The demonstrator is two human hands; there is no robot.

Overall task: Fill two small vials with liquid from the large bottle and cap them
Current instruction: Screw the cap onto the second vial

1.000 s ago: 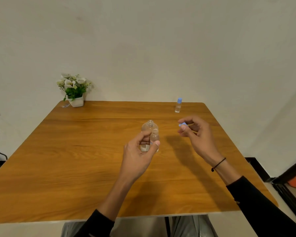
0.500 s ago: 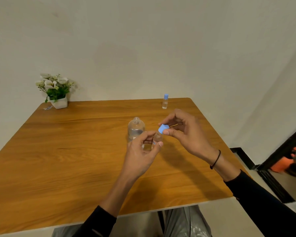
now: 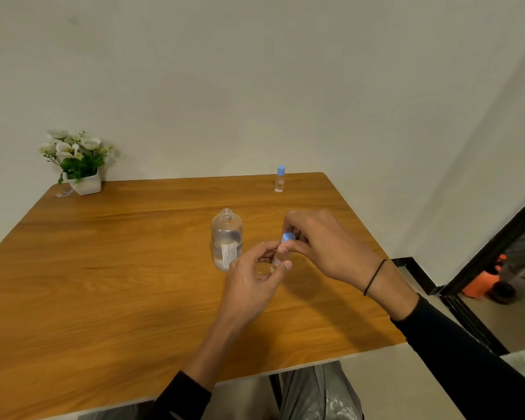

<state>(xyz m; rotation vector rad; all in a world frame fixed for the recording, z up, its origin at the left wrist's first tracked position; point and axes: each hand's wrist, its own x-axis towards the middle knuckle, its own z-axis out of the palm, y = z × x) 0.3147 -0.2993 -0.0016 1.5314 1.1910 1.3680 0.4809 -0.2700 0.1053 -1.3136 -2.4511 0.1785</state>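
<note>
A person sits at a wooden table (image 3: 103,283), seen from a camera on their head looking down at both hands. Near the middle of the table, the left hand (image 3: 252,280) holds a small clear vial (image 3: 278,260) upright, thumb on its right side and fingers curled narrowly around its left, so that the glass stays steady and its mouth faces up. The right hand (image 3: 322,247) comes in from the right and pinches a blue cap (image 3: 287,238) between thumb and fingertips, sitting it on top of the vial. The fingers of this hand are closed narrowly on the cap; the other fingers arch above it. Whether the cap is already threaded on or only resting there cannot be told.

Just to the left of the hands stands the large bottle (image 3: 226,241), clear glass with a white label, upright and uncapped, partly filled with clear liquid. It sits close by, probably because it was the source for filling, and clear of the hands so it is not knocked.

At the far right of the table a second vial (image 3: 279,179) stands alone, upright, with a blue cap on it. Set well apart, it looks finished. A small white pot of flowers (image 3: 76,160) sits at the far left corner.

Judging from this, the capping of the last vial is in hand, and the task is near its end.
</note>
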